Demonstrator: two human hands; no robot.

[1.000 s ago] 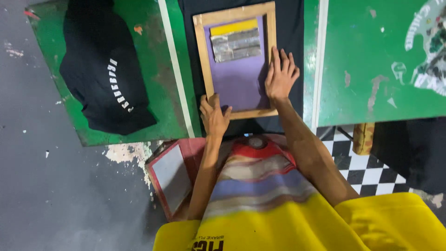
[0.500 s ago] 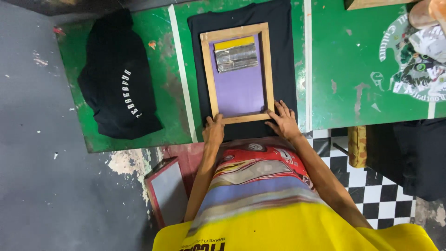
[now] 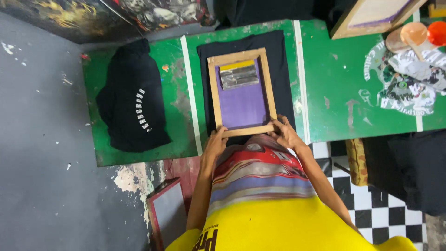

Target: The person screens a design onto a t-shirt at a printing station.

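Note:
A wooden printing frame [image 3: 213, 88] with a purple screen lies on a black cloth [image 3: 278, 56] spread on the green table [image 3: 334, 93]. A squeegee [image 3: 239, 75] with grey ink and a yellow strip rests at the frame's far end. My left hand [image 3: 216, 139] grips the frame's near left corner. My right hand [image 3: 284, 132] grips its near right corner. Both hands sit on the frame's near rail.
A folded black garment [image 3: 132, 109] with white print lies on the table's left section. At the far right are another wooden frame [image 3: 371, 16], round orange lids [image 3: 420, 32] and ink-stained rags [image 3: 409, 79]. A framed panel [image 3: 167, 216] leans on the floor at my left.
My hands slid from the screen surface and left rail down to the near corners of the frame. The camera view pulled back, showing more of the table.

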